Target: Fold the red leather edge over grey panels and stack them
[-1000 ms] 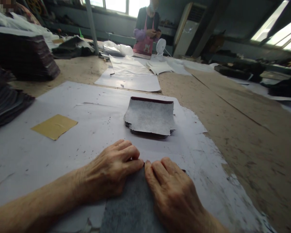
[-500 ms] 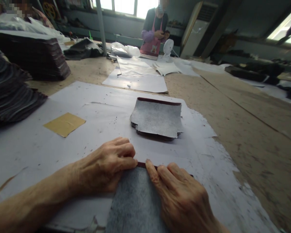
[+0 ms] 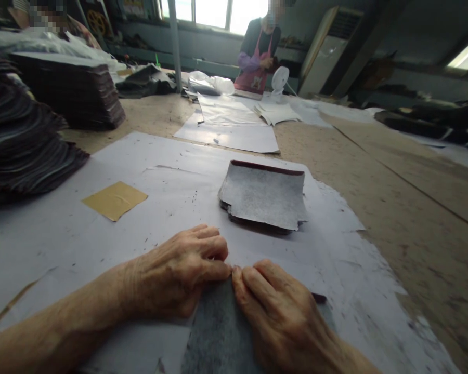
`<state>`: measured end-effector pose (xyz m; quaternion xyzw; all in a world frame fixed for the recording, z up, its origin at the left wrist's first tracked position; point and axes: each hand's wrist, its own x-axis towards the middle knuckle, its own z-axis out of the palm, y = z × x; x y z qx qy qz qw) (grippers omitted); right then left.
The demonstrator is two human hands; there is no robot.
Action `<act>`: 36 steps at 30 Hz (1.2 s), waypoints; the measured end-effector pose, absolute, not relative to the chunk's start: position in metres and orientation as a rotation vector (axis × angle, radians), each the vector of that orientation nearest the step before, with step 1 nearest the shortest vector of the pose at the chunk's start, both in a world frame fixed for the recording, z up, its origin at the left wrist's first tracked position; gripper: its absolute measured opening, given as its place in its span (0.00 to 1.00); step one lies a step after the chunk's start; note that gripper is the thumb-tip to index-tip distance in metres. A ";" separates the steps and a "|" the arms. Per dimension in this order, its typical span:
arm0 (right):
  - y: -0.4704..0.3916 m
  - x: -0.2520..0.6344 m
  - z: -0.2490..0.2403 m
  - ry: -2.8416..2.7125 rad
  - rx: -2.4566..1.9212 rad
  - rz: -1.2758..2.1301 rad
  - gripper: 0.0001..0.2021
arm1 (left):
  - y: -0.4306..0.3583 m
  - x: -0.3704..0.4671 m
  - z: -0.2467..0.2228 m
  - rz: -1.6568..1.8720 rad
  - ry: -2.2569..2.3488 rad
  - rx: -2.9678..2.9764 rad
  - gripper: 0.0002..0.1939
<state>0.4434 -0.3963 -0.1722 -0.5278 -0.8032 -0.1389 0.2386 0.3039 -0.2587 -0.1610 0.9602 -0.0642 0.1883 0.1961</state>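
A grey sheet piece (image 3: pixel 222 327) with a dark red folded edge lies in front of me on white paper. My left hand (image 3: pixel 183 267) has its fingers curled, thumb and fingertips pinching the sheet's far edge near the left corner. Close beside it, my right hand (image 3: pixel 284 306) presses its bent fingers along the same edge, fingertips almost touching the left thumb. A bit of the dark red edge shows past the right hand; the rest is covered. Beyond the hands lies a small stack of similar grey pieces (image 3: pixel 267 195) with a dark red strip along the top one.
White paper (image 3: pixel 156 161) covers the table here. A yellow square (image 3: pixel 115 200) lies at left, near tall stacks of dark sheets (image 3: pixel 27 135). Across the table (image 3: pixel 393 192), a person in a pink apron (image 3: pixel 255 65) stands by a white fan (image 3: pixel 280 80); another person is at far left.
My right hand has slid left along the folded edge until its fingertips meet the left thumb, covering the red strip between them. The view has shifted slightly left.
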 end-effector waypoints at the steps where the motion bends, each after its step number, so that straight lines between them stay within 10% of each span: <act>1: -0.396 0.445 -0.174 -2.198 -1.445 -0.342 0.15 | -0.255 0.302 -0.158 0.509 -0.176 2.642 0.14; 36: -0.394 0.453 -0.178 -2.240 -1.581 -0.164 0.24 | -0.325 0.275 -0.195 1.236 0.375 2.817 0.16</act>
